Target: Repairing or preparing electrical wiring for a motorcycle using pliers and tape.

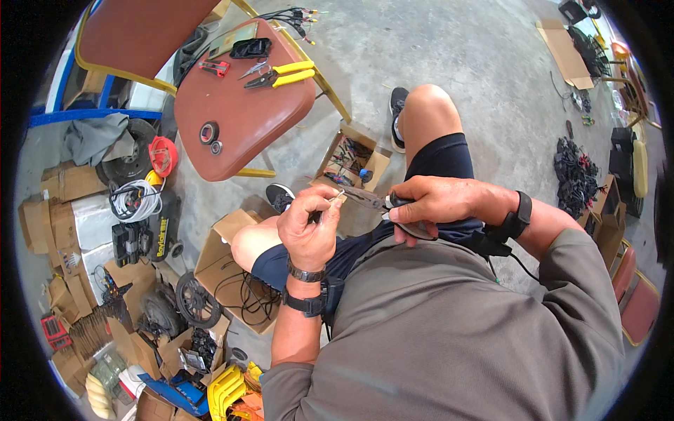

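My left hand [309,224] is pinched on a small pale piece [340,194], too small to name clearly, held just above my lap. My right hand [428,207] grips a pair of pliers [368,200], whose jaws point left and meet or nearly meet the small piece at my left fingertips. Beyond my hands, on the seat of a brown chair [246,126], lie yellow-handled pliers [291,76], a small red tool [214,67], a black pouch [250,48] and two round bearings [208,133].
An open box of small parts [351,158] sits between my feet. A box with black cables [225,277] is by my left knee. Cartons, wheels [196,299] and a red helmet-like item [163,156] crowd the left. Cable bundles [570,175] and chairs [635,309] stand right.
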`<state>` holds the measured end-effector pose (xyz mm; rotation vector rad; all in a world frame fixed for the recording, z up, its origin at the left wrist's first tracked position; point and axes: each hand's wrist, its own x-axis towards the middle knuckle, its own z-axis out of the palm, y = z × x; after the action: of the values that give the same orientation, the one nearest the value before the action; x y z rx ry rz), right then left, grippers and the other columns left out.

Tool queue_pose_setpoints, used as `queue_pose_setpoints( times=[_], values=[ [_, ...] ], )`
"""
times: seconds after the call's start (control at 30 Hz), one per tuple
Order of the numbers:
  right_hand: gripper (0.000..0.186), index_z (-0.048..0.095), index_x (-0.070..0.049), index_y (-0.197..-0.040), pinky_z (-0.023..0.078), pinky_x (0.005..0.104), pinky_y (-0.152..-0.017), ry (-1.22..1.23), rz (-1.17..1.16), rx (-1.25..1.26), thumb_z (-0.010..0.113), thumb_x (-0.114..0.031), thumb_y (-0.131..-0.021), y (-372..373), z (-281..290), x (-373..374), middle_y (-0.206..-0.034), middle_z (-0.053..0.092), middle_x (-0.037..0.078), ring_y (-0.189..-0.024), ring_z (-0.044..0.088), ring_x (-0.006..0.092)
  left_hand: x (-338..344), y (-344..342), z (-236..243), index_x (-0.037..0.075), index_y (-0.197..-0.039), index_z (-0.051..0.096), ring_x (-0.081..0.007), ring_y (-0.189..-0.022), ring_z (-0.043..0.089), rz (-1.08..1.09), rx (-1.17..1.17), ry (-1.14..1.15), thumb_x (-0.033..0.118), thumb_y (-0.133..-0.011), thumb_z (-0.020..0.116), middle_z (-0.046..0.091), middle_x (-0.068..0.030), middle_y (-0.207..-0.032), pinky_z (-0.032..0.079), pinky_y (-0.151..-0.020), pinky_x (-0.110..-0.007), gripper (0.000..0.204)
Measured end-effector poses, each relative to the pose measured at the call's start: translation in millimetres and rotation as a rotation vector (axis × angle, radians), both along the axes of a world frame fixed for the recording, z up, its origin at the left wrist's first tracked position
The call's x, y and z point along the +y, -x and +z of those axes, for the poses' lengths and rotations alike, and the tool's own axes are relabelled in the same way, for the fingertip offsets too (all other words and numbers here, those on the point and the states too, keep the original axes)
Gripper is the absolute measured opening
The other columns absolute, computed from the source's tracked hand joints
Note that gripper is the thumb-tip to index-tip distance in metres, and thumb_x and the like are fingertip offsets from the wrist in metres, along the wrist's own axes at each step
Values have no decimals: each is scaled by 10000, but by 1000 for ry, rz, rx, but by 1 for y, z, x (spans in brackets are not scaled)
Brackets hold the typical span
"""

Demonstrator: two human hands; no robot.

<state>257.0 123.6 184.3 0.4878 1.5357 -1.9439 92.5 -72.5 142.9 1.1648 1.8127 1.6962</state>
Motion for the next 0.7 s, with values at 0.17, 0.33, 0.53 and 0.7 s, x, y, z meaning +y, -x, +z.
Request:
queue_pose_setpoints(
  times=[0.17,0.33,0.53,0.7],
  values=[
    [297,584,6,-1022,501,255,-561,6,39,-33,503,-280,-1041,0,4,7,-886,716,61,-702,658,110,5,1,7,47,-863,551,-130,-816,607,-48,112,0,-112,-821,718,690,-136,-938,492,-689,-254,234],
    [290,573,9,-1012,502,263,-569,-20,103,-61,510,-273,-1039,-3,1,14,-853,695,52,-697,655,107,8,0,12,40,-847,553,-133,-725,618,-115,231,9,-82,-809,741,700,-129,-868,489,-642,-254,227],
    [261,563,19,-1038,532,292,-650,-255,301,-14,537,-240,-1025,4,12,23,-808,660,58,-723,663,137,6,-2,15,38,-838,549,-121,-714,611,-189,350,56,-90,-813,730,709,-138,-906,494,-635,-249,224],
    [330,580,51,-968,548,333,-694,-271,83,113,565,-277,-996,4,0,11,-816,682,78,-731,679,169,6,1,-6,46,-886,554,-100,-671,592,16,67,-12,-114,-828,704,697,-143,-967,492,-597,-227,227]
  ],
)
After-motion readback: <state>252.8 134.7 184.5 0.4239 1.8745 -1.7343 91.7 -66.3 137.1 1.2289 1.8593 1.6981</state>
